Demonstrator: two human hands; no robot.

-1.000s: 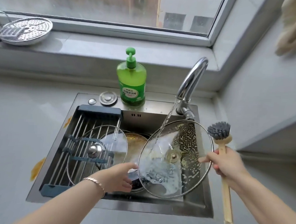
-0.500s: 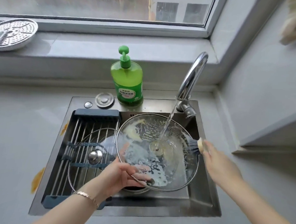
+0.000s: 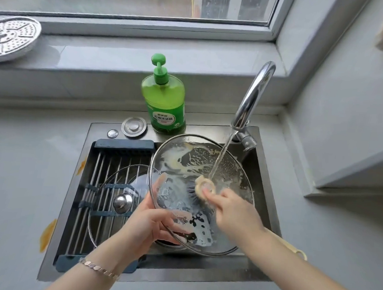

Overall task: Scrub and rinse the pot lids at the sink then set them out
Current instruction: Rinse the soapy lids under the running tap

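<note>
A large soapy glass lid (image 3: 186, 158) is held tilted over the sink (image 3: 257, 256), underside up, with water from the tap (image 3: 254, 97) running onto it. My left hand (image 3: 149, 225) grips its near-left rim. My right hand (image 3: 233, 211) grips a wooden dish brush (image 3: 202, 187) and presses its dark bristles against the middle of the lid. The brush handle sticks out behind my right forearm. A second glass lid (image 3: 119, 202) with a steel knob lies on the roll-up rack (image 3: 108, 162) over the sink's left half.
A green soap bottle (image 3: 165, 100) stands on the sink's back ledge beside a round drain cap (image 3: 133, 126). A perforated steel steamer plate (image 3: 9, 38) lies on the windowsill at far left. Orange stains mark the grey counter left of the sink. A pot sits under the held lid.
The right hand has brought the brush from the lid's right edge onto its centre. The left hand keeps hold of the rim, and the lid has tilted slightly flatter.
</note>
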